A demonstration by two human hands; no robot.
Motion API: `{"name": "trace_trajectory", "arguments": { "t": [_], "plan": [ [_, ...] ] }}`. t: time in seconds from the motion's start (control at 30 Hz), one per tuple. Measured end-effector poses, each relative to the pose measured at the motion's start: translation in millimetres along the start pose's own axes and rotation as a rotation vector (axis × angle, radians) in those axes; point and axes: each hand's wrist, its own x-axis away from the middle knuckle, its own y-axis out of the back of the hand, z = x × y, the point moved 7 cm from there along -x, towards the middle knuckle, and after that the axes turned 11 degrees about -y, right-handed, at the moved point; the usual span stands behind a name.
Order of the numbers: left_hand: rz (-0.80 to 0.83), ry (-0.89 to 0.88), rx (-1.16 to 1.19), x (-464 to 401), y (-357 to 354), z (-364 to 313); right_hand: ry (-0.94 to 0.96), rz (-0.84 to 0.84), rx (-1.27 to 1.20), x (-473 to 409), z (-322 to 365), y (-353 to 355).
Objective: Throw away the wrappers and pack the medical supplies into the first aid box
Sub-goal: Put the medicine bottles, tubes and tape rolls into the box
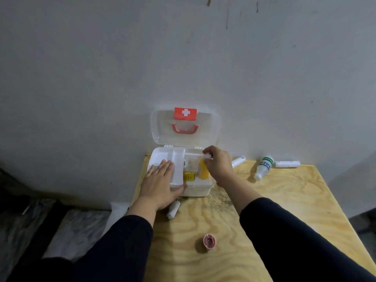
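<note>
- The first aid box (200, 190) sits open at the back of the desk (264, 210), against the wall, its clear lid (207, 127) standing upright with the red cross label and handle facing forward.
- A white inner tray (177, 159) covers the left part of the box; to its right, a small yellow carton (188, 176) and a yellow bottle (203, 171) already lie in the main well.
- The left hand (160, 184) lies flat, fingers straight, across the tray and front rim, steadying the box.
- The right hand (218, 162) hovers over the right part of the box, fingertips pinching a small white item (207, 156); whether it is the yellow bottle's cap or a separate piece I cannot tell.
- The step in hand seems to be settling this item into the well. Doing it well likely means lowering it straight down beside the carton, keeping the left palm pressing so the light box does not slide, and letting go only once it rests low enough for the lid to close.
- Still outside on the desk: a white roll (173, 209) just under the left wrist, a pink tape roll (209, 240) near the front, a white tube (238, 161) close to the box's right side, a white bottle with a green label (264, 167) lying on its side, and another white roll (287, 164) by the wall.
- No loose wrappers are plainly visible.
</note>
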Motion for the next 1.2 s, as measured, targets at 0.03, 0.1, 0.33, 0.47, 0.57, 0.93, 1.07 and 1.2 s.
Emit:
{"name": "trace_trajectory", "arguments": {
  "t": [0.03, 0.1, 0.33, 0.47, 0.57, 0.93, 1.07, 1.2],
  "plan": [
    [0.006, 0.002, 0.005, 0, 0, 0, 0.004, 0.019, 0.004, 0, 1, 0],
    [0.040, 0.005, 0.012, -2, 1, 0, 0.040, 0.053, 0.018, 0, 5, 1],
    [0.055, -0.005, 0.047, -18, 27, -11, 0.061, 0.061, 0.097, 2, -9, 37],
    [0.000, -0.112, 0.074, -45, 53, -54, 0.026, 0.059, 0.177, -2, -39, 68],
    [0.002, -0.169, 0.060, -69, 57, -95, -0.020, 0.041, 0.199, -7, -68, 94],
    [0.146, -0.121, 0.130, -119, 17, -198, 0.093, 0.156, 0.372, -48, -141, 131],
    [0.172, -0.050, 0.138, -131, -3, -209, 0.254, 0.235, 0.510, -63, -155, 114],
    [0.182, 0.039, 0.154, -135, -27, -211, 0.400, 0.304, 0.644, -79, -169, 91]
  ]
}}
